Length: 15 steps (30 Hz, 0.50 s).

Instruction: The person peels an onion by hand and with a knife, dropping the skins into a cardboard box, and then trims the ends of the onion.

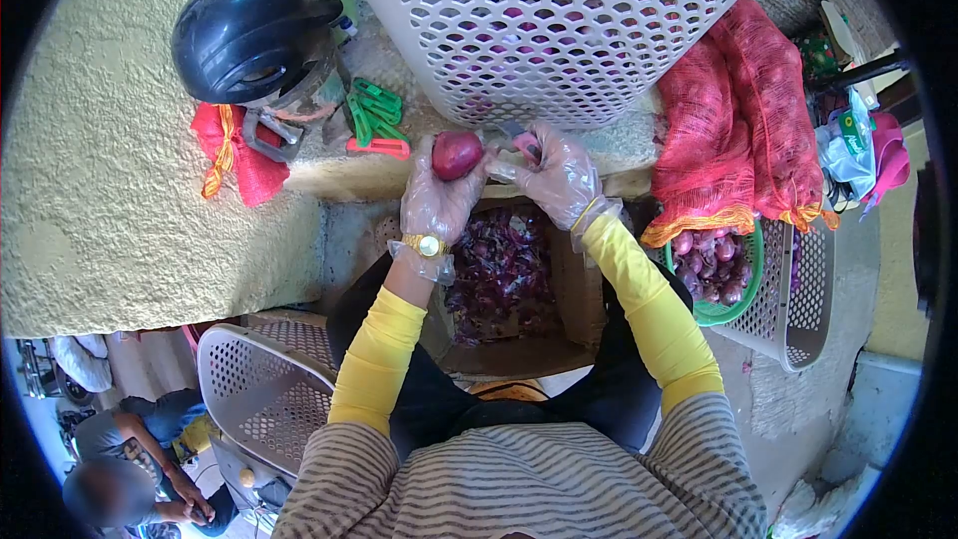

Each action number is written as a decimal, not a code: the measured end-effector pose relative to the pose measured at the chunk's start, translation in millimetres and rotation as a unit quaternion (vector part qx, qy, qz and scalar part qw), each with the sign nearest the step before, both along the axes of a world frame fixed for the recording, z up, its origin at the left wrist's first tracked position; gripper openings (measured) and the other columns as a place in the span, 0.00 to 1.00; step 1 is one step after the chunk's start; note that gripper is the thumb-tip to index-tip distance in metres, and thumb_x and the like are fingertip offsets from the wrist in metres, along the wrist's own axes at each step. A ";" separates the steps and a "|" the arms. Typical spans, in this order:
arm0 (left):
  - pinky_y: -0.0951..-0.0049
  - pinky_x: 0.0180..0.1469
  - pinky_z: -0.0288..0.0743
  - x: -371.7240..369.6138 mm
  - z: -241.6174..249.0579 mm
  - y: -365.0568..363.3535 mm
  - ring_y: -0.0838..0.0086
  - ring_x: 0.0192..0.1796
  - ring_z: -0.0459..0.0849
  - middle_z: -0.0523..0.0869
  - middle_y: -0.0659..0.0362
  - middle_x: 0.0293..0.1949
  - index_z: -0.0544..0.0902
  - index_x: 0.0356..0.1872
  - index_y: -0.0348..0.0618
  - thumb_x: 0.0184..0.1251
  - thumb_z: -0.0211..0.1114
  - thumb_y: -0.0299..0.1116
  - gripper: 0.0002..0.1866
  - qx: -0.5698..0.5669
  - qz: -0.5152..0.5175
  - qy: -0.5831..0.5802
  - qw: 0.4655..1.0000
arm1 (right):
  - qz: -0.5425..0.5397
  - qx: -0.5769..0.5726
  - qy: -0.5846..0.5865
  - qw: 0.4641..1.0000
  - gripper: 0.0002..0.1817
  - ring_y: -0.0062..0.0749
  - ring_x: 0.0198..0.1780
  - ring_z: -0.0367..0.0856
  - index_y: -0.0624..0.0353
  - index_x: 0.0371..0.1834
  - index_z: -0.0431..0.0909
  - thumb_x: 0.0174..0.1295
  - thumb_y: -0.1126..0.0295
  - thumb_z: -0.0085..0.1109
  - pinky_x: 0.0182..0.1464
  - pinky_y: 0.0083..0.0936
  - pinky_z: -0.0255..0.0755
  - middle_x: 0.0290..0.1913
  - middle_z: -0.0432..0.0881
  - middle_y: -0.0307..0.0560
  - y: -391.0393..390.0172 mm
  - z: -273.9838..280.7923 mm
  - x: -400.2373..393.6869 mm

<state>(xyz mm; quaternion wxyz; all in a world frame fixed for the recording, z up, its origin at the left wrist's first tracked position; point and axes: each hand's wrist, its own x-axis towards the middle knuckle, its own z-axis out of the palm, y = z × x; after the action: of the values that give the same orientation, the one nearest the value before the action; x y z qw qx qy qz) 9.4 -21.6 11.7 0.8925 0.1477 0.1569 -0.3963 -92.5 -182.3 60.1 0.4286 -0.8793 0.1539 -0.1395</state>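
My left hand (436, 202), in a clear plastic glove, is closed around a red onion (457, 156) above the cardboard box. My right hand (561, 178), gloved the same way, is closed on what looks like a small knife (512, 129). Its short blade shows just right of the onion, and the fingers hide most of the rest. Below both hands, between my knees, the cardboard box (579, 289) holds a heap of purple onion skins (502, 269).
A large perforated plastic basket (539, 35) with onions stands ahead on the ledge. To the right are red mesh sacks (704, 130) and a green basket (750, 284) of small onions. A dark helmet (239, 30) and green clips (374, 110) lie left. Another person (150, 449) sits lower left.
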 end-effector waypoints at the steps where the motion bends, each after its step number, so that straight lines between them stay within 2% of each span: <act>1: 0.49 0.69 0.78 0.4 -1.4 1.3 0.41 0.70 0.73 0.72 0.34 0.67 0.67 0.64 0.27 0.81 0.55 0.46 0.28 0.000 0.001 0.000 1.000 | 0.004 -0.002 -0.003 1.000 0.30 0.45 0.31 0.82 0.64 0.41 0.80 0.56 0.45 0.77 0.38 0.37 0.76 0.30 0.83 0.53 0.0 0.1 -0.4; 4: 0.49 0.67 0.80 1.5 -5.3 2.6 0.38 0.70 0.73 0.70 0.32 0.68 0.64 0.65 0.26 0.82 0.54 0.45 0.29 -0.029 -0.007 0.007 1.000 | 0.006 0.003 -0.012 1.000 0.29 0.45 0.31 0.82 0.63 0.41 0.80 0.55 0.46 0.77 0.38 0.37 0.76 0.30 0.83 0.52 0.8 -2.3 -0.5; 7: 0.45 0.69 0.77 4.3 -9.4 1.8 0.35 0.69 0.73 0.70 0.34 0.64 0.62 0.65 0.26 0.80 0.57 0.42 0.28 -0.039 0.002 0.014 0.999 | 0.000 0.004 -0.017 1.000 0.29 0.44 0.30 0.83 0.63 0.40 0.80 0.56 0.47 0.78 0.38 0.37 0.76 0.30 0.83 0.52 3.0 -0.6 -0.8; 13: 0.47 0.69 0.77 4.3 -13.5 4.4 0.42 0.67 0.75 0.72 0.36 0.62 0.66 0.62 0.28 0.80 0.56 0.43 0.26 -0.072 -0.012 0.051 0.996 | 0.002 -0.008 -0.017 1.000 0.27 0.43 0.30 0.83 0.63 0.39 0.81 0.56 0.48 0.78 0.37 0.37 0.77 0.28 0.83 0.52 1.8 -0.8 0.2; 15: 0.49 0.67 0.77 0.0 -14.2 4.1 0.47 0.63 0.78 0.74 0.41 0.60 0.69 0.61 0.33 0.79 0.57 0.48 0.26 0.015 0.014 0.010 1.000 | 0.005 -0.011 -0.018 1.000 0.27 0.43 0.30 0.83 0.63 0.39 0.81 0.55 0.49 0.78 0.37 0.37 0.77 0.28 0.83 0.52 1.2 -2.8 0.3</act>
<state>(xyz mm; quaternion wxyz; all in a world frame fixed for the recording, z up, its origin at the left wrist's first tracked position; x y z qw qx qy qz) 9.4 -17.4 -2.5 0.8940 0.1546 0.1740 -0.3828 -92.2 -181.1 57.3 0.4227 -0.8820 0.1402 -0.1544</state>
